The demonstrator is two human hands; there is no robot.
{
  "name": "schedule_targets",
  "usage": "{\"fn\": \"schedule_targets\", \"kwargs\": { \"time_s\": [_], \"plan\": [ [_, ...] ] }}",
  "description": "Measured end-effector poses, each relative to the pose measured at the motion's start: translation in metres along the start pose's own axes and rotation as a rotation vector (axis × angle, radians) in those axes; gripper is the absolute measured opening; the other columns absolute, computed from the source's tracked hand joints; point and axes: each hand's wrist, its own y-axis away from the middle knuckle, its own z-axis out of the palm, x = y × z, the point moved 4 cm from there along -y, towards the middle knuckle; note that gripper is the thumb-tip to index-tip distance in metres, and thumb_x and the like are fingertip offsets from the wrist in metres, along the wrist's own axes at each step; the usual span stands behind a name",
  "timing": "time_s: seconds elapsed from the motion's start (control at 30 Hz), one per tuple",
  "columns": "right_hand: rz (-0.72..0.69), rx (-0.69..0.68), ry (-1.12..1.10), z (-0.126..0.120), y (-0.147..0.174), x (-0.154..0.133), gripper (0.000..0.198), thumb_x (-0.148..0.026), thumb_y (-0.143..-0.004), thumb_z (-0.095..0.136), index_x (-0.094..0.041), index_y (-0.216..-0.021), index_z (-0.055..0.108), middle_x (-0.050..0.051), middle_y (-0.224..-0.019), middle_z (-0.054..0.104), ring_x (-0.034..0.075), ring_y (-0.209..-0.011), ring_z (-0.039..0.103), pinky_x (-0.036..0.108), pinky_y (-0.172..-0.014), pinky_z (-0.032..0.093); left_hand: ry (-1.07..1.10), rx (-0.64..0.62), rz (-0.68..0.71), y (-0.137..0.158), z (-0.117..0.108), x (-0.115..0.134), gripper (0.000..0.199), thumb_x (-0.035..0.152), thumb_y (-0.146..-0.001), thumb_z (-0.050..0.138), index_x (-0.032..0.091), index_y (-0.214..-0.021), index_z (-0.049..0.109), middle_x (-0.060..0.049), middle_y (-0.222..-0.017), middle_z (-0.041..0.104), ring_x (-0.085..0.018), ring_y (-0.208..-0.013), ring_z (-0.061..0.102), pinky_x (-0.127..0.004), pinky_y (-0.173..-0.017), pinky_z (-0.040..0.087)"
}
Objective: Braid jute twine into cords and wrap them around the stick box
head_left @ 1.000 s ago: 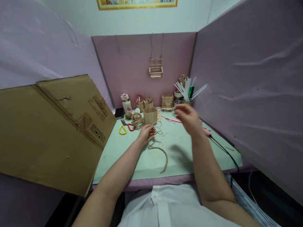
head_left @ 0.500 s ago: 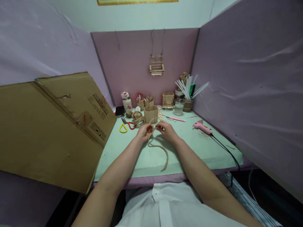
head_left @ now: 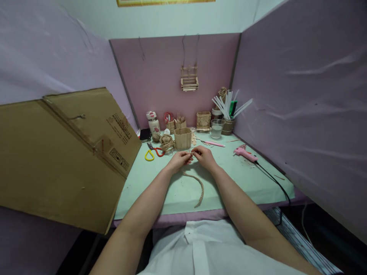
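A length of braided jute twine (head_left: 198,184) curves over the pale green table cover toward me, and its upper end runs up under my fingers. My left hand (head_left: 180,161) pinches the twine from the left, its fingers curled. Close against it, my right hand (head_left: 203,156) grips the twine between thumb and fingertips. The exact spot where both hold it is partly hidden by the fingers. Just beyond my hands stands a small container faced with wooden sticks (head_left: 182,138).
Left of the container lie twine balls (head_left: 166,140) and scissors with yellow and red handles (head_left: 153,152). A pink glue gun (head_left: 246,153) with a black cord lies to the right. Behind are a cup of water (head_left: 217,129), a pink craft knife (head_left: 212,143) and a pot of white sticks (head_left: 228,126). Cardboard (head_left: 71,160) leans at left.
My hands have drawn closer together, the left turning over the twine. The loop of twine that stood up beside my left fingers is now hidden; the loose tail has stayed put.
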Motion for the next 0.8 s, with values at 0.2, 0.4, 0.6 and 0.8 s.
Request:
{"fn": "schedule_targets", "kwargs": {
  "time_s": [0.2,0.4,0.6,0.8],
  "plan": [
    [-0.067,-0.042,-0.018,0.001,0.0,-0.004,0.015,-0.02,-0.077,0.053,-0.02,-0.088,0.063,0.004,-0.084,0.059,0.015,-0.073,0.053,0.028,-0.066,0.043,-0.108,0.092,0.109,-0.002,0.0,0.002,0.011,0.023,-0.071,0.066,0.012,-0.074,0.063,-0.004,-0.065,0.063,-0.007,-0.051,0.048,-0.02,-0.05,0.035],
    [-0.097,-0.073,-0.056,0.001,0.001,-0.011,0.01,-0.025,-0.077,0.057,-0.02,-0.084,0.062,0.005,-0.091,0.055,0.014,-0.077,0.053,0.026,-0.065,0.043,-0.254,0.141,0.199,0.001,0.001,0.01,0.005,0.018,-0.07,0.061,0.014,-0.067,0.063,0.0,-0.058,0.06,-0.008,-0.049,0.042,-0.023,-0.053,0.033],
    [0.152,0.054,-0.17,-0.001,-0.001,0.001,0.02,-0.036,-0.074,0.058,-0.018,-0.068,0.06,0.002,-0.07,0.058,0.014,-0.068,0.05,0.027,-0.064,0.04,-0.258,0.152,0.247,0.003,0.003,0.015,0.004,0.013,-0.068,0.062,0.015,-0.068,0.066,-0.001,-0.059,0.061,-0.012,-0.058,0.05,-0.025,-0.064,0.04],
    [0.317,0.059,-0.352,0.0,-0.001,0.008,0.026,-0.043,-0.069,0.06,-0.017,-0.066,0.058,-0.001,-0.061,0.055,0.012,-0.058,0.045,0.025,-0.057,0.037,-0.229,0.092,0.252,0.008,0.01,0.021,0.009,0.009,-0.067,0.062,0.015,-0.069,0.069,-0.003,-0.063,0.063,-0.014,-0.065,0.054,-0.029,-0.074,0.043]
  ]
}}
